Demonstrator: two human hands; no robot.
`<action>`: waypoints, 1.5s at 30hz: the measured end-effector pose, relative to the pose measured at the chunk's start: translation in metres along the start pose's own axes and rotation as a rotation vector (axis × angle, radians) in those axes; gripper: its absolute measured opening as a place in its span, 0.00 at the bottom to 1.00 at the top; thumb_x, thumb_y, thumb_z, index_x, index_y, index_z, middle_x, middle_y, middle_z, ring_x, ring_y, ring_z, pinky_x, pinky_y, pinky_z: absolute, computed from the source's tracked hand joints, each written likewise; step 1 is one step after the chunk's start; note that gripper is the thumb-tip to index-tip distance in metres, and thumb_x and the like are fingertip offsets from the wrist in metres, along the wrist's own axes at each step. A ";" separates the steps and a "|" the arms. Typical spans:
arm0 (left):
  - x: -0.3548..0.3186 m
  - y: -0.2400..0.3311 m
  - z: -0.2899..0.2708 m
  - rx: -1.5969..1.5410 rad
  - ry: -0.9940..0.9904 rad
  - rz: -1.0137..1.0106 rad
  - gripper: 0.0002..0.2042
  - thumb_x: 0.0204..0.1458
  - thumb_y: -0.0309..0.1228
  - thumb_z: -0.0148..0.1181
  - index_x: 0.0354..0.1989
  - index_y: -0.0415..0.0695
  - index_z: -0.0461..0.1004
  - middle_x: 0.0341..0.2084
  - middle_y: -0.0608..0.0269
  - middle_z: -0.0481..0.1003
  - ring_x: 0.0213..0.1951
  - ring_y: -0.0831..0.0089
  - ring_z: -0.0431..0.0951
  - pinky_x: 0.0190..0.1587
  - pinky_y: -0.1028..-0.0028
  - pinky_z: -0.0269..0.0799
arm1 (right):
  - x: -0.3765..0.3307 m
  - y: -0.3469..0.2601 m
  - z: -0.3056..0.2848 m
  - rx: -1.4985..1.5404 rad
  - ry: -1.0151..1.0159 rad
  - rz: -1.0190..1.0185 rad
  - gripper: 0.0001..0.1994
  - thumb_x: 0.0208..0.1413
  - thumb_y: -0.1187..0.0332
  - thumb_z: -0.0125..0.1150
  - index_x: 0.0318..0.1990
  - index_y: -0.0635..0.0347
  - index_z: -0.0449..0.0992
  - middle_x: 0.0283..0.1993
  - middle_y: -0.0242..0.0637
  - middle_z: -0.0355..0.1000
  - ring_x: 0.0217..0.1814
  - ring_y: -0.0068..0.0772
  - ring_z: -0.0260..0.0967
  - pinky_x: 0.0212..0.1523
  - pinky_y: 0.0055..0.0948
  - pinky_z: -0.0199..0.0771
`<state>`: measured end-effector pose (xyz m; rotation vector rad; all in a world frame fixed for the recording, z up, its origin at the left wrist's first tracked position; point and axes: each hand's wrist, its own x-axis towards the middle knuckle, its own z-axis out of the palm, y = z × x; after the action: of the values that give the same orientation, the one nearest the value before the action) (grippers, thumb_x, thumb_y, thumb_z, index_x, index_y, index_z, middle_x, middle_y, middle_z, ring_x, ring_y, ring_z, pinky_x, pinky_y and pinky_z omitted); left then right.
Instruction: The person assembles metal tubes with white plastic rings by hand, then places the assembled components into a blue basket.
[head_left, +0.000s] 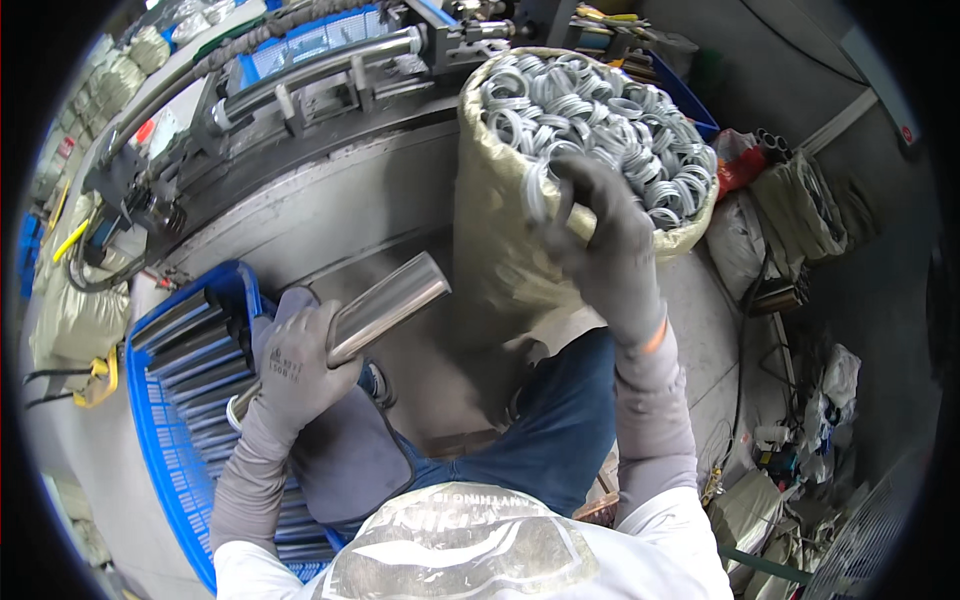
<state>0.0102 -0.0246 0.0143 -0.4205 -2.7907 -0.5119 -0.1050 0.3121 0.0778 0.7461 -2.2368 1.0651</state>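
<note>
In my gloved left hand (300, 350) is a shiny metal tube (392, 308), gripped around its middle and tilted up to the right. Its lower end sticks out below the glove, with a pale rim there. My gloved right hand (612, 255), blurred by motion, is raised at the near side of a tall beige sack (485, 215). Between its thumb and fingers is a pale grey ring (537, 190), also smeared. Many similar grey rings (590, 115) are heaped up to the sack's brim. A dark pad (350, 460) covers my left thigh.
On my left stands a blue plastic basket (150, 430) full of metal tubes (205, 385). A long machine (320, 75) with a rod runs along the far side. Bags and bundles (795, 205) lie at the right, near a black cable (742, 400) on the floor.
</note>
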 end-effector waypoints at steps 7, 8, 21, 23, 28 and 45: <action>0.006 0.002 0.005 -0.089 -0.031 0.071 0.26 0.42 0.34 0.71 0.52 0.41 0.75 0.34 0.50 0.78 0.39 0.50 0.80 0.44 0.55 0.75 | -0.034 -0.008 0.036 -0.132 -0.808 0.073 0.47 0.44 0.79 0.79 0.75 0.64 0.62 0.59 0.49 0.75 0.64 0.54 0.73 0.65 0.41 0.75; 0.004 0.002 0.007 -0.087 -0.032 0.061 0.26 0.42 0.34 0.71 0.52 0.41 0.75 0.34 0.50 0.78 0.39 0.50 0.80 0.44 0.55 0.75 | -0.034 -0.013 0.041 -0.052 -0.780 0.085 0.47 0.44 0.80 0.78 0.75 0.63 0.62 0.60 0.48 0.76 0.63 0.50 0.74 0.65 0.40 0.76; -0.002 0.005 0.023 0.081 -0.159 0.048 0.23 0.45 0.37 0.71 0.47 0.41 0.70 0.35 0.52 0.76 0.41 0.55 0.81 0.44 0.58 0.77 | -0.099 -0.005 0.133 0.849 0.021 0.610 0.24 0.74 0.58 0.46 0.59 0.74 0.75 0.51 0.48 0.78 0.54 0.43 0.82 0.58 0.36 0.82; -0.001 0.006 0.021 0.102 -0.175 0.047 0.23 0.46 0.38 0.71 0.46 0.41 0.70 0.35 0.53 0.76 0.41 0.55 0.81 0.44 0.59 0.78 | -0.094 -0.006 0.129 0.771 -0.005 0.603 0.23 0.74 0.59 0.46 0.57 0.73 0.77 0.49 0.48 0.79 0.52 0.43 0.82 0.56 0.36 0.82; 0.000 0.008 0.017 0.121 -0.174 0.090 0.22 0.46 0.38 0.72 0.44 0.43 0.69 0.34 0.55 0.76 0.40 0.58 0.81 0.43 0.61 0.78 | -0.089 -0.002 0.127 0.408 -0.095 0.418 0.20 0.72 0.62 0.48 0.53 0.72 0.80 0.44 0.45 0.81 0.48 0.39 0.84 0.54 0.35 0.83; -0.018 -0.015 -0.010 0.040 -0.192 0.001 0.35 0.47 0.40 0.72 0.62 0.37 0.68 0.43 0.46 0.78 0.49 0.49 0.80 0.52 0.55 0.74 | 0.007 0.020 0.037 0.010 0.122 0.194 0.25 0.58 0.73 0.69 0.64 0.63 0.76 0.53 0.45 0.79 0.56 0.41 0.79 0.59 0.34 0.77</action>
<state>0.0238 -0.0460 0.0133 -0.4870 -2.9785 -0.4356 -0.1322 0.2908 0.0521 0.4614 -2.2339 1.1801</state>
